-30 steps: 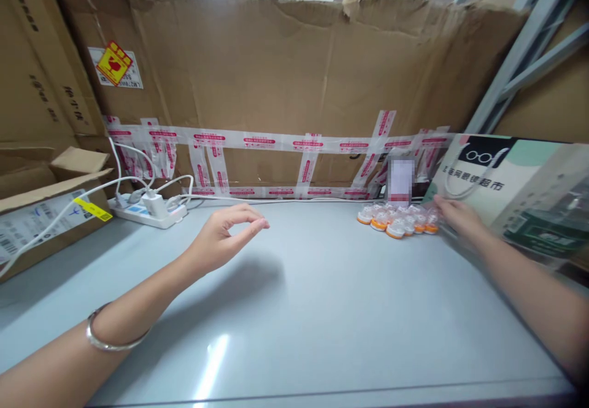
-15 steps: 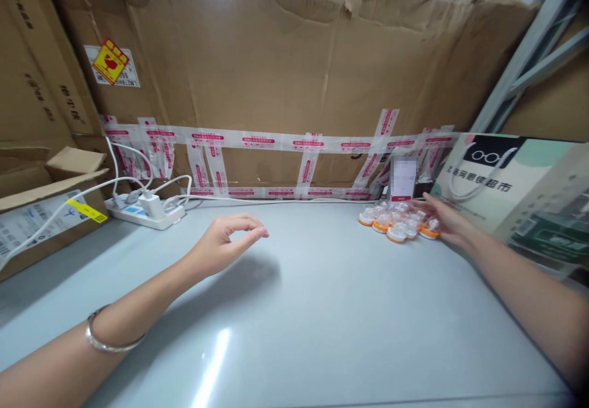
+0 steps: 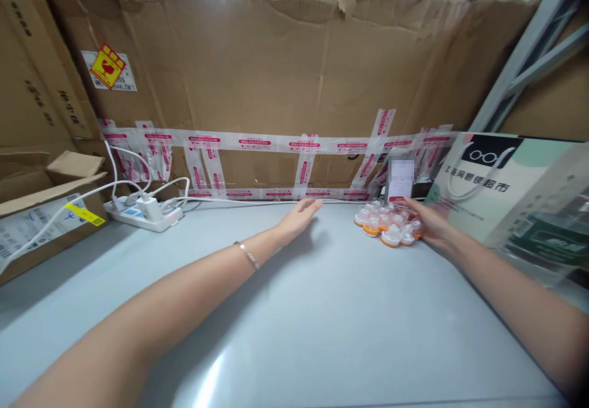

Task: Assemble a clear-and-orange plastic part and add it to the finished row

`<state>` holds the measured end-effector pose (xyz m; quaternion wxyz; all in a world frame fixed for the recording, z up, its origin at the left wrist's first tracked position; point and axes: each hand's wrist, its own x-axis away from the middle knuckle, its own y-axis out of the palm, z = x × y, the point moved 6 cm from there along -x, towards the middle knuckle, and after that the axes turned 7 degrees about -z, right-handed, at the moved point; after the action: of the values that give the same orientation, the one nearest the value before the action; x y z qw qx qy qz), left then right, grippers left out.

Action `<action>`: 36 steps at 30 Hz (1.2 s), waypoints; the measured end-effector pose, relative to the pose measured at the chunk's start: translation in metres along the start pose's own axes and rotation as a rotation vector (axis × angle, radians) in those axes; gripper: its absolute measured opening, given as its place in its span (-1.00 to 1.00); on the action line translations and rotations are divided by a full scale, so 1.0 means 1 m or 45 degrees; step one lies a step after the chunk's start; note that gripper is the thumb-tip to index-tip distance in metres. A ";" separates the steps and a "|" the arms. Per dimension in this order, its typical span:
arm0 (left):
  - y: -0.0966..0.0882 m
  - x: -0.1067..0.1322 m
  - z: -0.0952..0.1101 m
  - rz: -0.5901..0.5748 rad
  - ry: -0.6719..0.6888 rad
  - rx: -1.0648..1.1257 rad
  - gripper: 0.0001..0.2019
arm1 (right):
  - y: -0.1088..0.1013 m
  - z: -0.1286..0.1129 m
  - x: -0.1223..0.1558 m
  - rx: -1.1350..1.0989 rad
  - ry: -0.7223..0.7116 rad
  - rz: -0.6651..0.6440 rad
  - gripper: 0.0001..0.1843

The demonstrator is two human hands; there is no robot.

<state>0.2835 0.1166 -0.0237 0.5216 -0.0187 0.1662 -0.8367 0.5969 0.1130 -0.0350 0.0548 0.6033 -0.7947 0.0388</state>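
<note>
A cluster of several small clear-topped round pieces with orange and white bases (image 3: 390, 236) sits on the table toward the back right; their kind is unclear. My right hand (image 3: 430, 221) is at the cluster's right side, its fingers stretched along the back and edge, some hidden by the pieces. Its hold looks like a light touch, not a grip. My left hand (image 3: 300, 216), with a silver bangle on the wrist, hovers above the table left of the cluster. Its fingers are extended and hold nothing. A phone-like white screen (image 3: 400, 178) stands upright behind the pieces.
A tall cardboard sheet (image 3: 257, 70) with taped seams walls off the back. At left are a power strip (image 3: 161, 221) with white cables and an open carton (image 3: 55, 211). A printed paper bag (image 3: 483, 181) and a metal rack (image 3: 510, 70) border the right.
My left hand has reached forward and right, toward the cluster, its fingers straightening. My right hand and the pieces have shifted slightly left.
</note>
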 end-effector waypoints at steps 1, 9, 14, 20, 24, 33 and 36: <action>0.012 -0.016 0.003 -0.015 0.020 0.024 -0.48 | 0.002 0.000 0.000 -0.001 -0.012 -0.005 -0.77; 0.067 -0.082 0.008 -0.103 0.132 0.148 -0.50 | 0.032 0.006 0.002 -0.042 -0.118 -0.040 -0.91; 0.067 -0.087 -0.001 -0.098 0.146 0.203 -0.47 | 0.067 0.012 0.006 -0.124 -0.181 -0.049 -0.91; 0.040 -0.053 -0.012 0.078 0.065 0.227 -0.48 | 0.121 0.018 0.028 -0.183 -0.252 -0.075 -0.90; 0.012 -0.014 -0.015 0.213 0.053 0.236 -0.48 | 0.169 0.020 0.047 -0.227 -0.279 -0.190 -0.89; -0.048 0.058 -0.018 0.398 0.010 0.223 -0.50 | 0.260 0.024 0.085 -0.350 -0.206 -0.442 -0.84; -0.061 0.074 -0.017 0.390 -0.001 0.227 -0.51 | 0.275 0.026 0.094 -0.357 -0.190 -0.511 -0.81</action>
<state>0.1937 0.0798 -0.0318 0.6427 0.0527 0.0921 -0.7588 0.3062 0.0938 -0.0468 0.0857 0.7366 -0.6585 -0.1282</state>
